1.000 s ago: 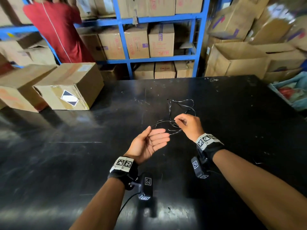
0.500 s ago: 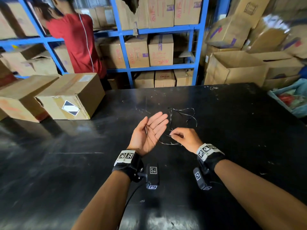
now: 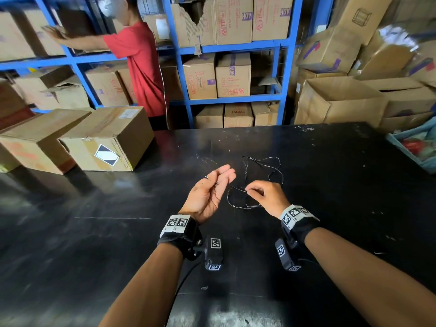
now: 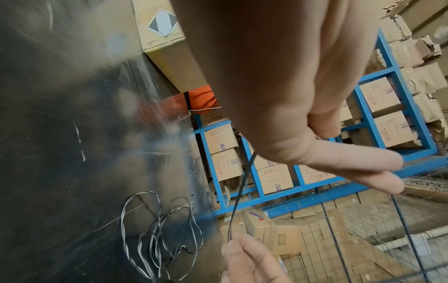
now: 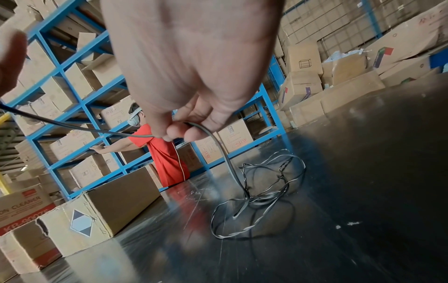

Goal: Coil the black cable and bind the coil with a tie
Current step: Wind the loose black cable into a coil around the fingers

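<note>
At centre frame the left hand (image 3: 207,194), fingers straight and now raised upright, traps the black cable (image 3: 262,175) end under its thumb, while the right hand (image 3: 266,197) – drawn nearer – pinches the strand, ready to begin coiling – the loose tangle lies just behind.

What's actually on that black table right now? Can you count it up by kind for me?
Black cable: 1, loose loops on the table, one stretch pinched by the right hand and running to the left hand
Cardboard boxes: 2 fully in view, one with a diamond label, one beside it
Total: 3
</note>
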